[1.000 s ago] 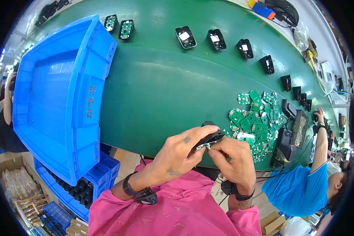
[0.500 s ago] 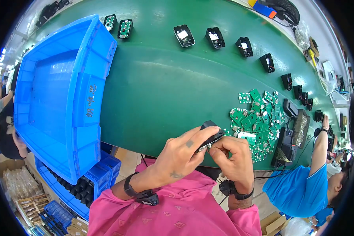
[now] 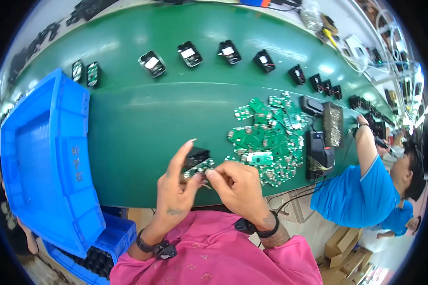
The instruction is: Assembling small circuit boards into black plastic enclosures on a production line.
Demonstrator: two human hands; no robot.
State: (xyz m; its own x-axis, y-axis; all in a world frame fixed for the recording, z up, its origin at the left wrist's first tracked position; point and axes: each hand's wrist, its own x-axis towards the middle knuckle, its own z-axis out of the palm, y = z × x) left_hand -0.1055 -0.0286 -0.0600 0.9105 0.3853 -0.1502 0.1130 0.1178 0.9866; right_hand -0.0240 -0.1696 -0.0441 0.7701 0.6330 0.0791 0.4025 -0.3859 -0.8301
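In front of me, just over the table's near edge, is a black plastic housing (image 3: 197, 156) with a green circuit board (image 3: 200, 168) at its open side. My left hand (image 3: 175, 190) holds the housing, its thumb by the board and its index finger stretched up along the far side. My right hand (image 3: 240, 187) is closed in a pinch at the board's right edge; whatever is between its fingertips is too small to make out. Right beside that hand lies a heap of loose green circuit boards (image 3: 271, 135), with one white-topped piece (image 3: 259, 158) on it.
A big blue crate (image 3: 71, 156) stands at the left, with another blue crate (image 3: 116, 237) of black parts below. Open black housings (image 3: 152, 64) form a curved row across the green table (image 3: 142, 123). A metal-coloured box (image 3: 333, 124) and a co-worker in blue (image 3: 352, 194) are at the right.
The view has swung to the right. The housing has been tilted, so its green board now shows. My left index finger has lifted from its top, while my right hand stays pinched beside it.
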